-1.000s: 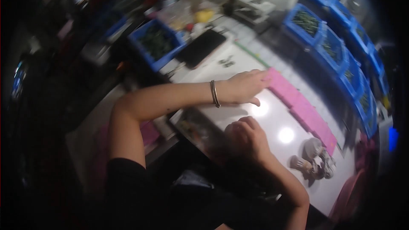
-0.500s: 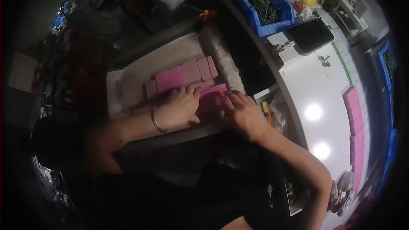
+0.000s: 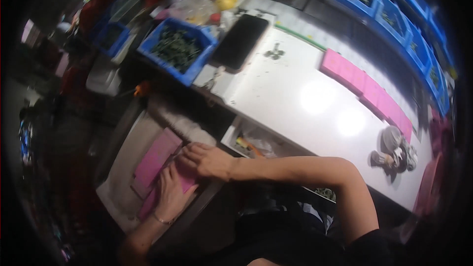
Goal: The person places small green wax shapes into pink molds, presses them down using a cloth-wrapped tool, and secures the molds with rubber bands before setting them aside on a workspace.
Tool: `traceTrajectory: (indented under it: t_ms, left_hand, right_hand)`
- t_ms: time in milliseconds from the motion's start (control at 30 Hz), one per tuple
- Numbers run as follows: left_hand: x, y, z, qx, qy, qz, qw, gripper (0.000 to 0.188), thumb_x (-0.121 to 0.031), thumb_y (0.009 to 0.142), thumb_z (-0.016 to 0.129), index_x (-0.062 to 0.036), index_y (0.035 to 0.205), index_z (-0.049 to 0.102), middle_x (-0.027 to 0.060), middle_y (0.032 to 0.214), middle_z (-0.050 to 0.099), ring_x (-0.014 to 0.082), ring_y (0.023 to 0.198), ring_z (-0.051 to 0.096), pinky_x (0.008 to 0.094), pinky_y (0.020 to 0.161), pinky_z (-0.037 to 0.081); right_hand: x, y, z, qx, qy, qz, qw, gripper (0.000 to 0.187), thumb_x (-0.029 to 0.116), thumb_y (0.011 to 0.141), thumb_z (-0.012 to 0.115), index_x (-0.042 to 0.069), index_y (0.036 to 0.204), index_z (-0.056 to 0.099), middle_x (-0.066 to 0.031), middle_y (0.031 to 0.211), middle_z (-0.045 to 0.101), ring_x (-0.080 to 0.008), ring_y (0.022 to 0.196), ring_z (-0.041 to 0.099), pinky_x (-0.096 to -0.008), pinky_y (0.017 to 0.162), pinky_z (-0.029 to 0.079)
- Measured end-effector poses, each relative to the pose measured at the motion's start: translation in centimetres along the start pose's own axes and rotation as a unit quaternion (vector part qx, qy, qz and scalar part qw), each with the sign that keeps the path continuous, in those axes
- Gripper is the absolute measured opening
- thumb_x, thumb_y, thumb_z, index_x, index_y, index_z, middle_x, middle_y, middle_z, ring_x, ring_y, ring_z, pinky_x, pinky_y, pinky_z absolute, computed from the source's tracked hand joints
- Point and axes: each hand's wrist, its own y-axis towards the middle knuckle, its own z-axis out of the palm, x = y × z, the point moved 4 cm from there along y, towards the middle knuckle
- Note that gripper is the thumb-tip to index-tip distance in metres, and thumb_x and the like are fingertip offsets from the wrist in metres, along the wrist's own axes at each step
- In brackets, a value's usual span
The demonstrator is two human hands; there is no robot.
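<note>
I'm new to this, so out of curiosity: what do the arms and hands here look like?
They're human, with no cables in sight. The left hand is ungloved, with a thin, shiny bangle at the wrist. The right hand is ungloved too, its wrist showing no bangle. A short black sleeve ends above the right elbow; the left sleeve can't be made out.

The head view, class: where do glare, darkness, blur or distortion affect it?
Head view: two glare spots wash out parts of the white tabletop; head view: the corners fall to black, and the row of blue bins appears bent; head view: the left hand and right hand, at pink blocks, sit in dimmer light, their detail soft.
</note>
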Motion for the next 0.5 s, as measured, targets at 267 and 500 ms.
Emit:
traceTrajectory:
  t_ms: [267, 500]
  left_hand:
    - [-8.3, 0.7, -8.6, 0.008, -0.033, 0.145, 0.989, 0.094, -0.024, 0.068, 0.079, 0.0034, 0.138, 0.023, 0.0244, 0.124, 0.037, 0.042, 0.114, 0.041, 0.0463, 0.096, 0.037]
    - [-22.5, 8.0, -8.5, -0.003, -0.023, 0.468, 0.884, 0.088, -0.029, 0.069, 0.077, 0.0091, 0.132, 0.029, 0.0226, 0.116, 0.043, 0.0362, 0.105, 0.047, 0.042, 0.091, 0.039]
  right_hand:
    - [0.6, -6.8, -14.1, -0.095, 0.016, 0.096, 0.991, 0.063, 0.015, 0.072, 0.06, -0.005, 0.128, 0.041, -0.0204, 0.131, 0.043, -0.0338, 0.118, 0.044, -0.0399, 0.097, 0.038]
    - [-2.3, -19.7, -21.9, -0.148, 0.06, 0.349, 0.924, 0.068, 0.007, 0.065, 0.07, 0.002, 0.127, 0.04, -0.0212, 0.115, 0.043, -0.0388, 0.109, 0.046, -0.0419, 0.091, 0.043]
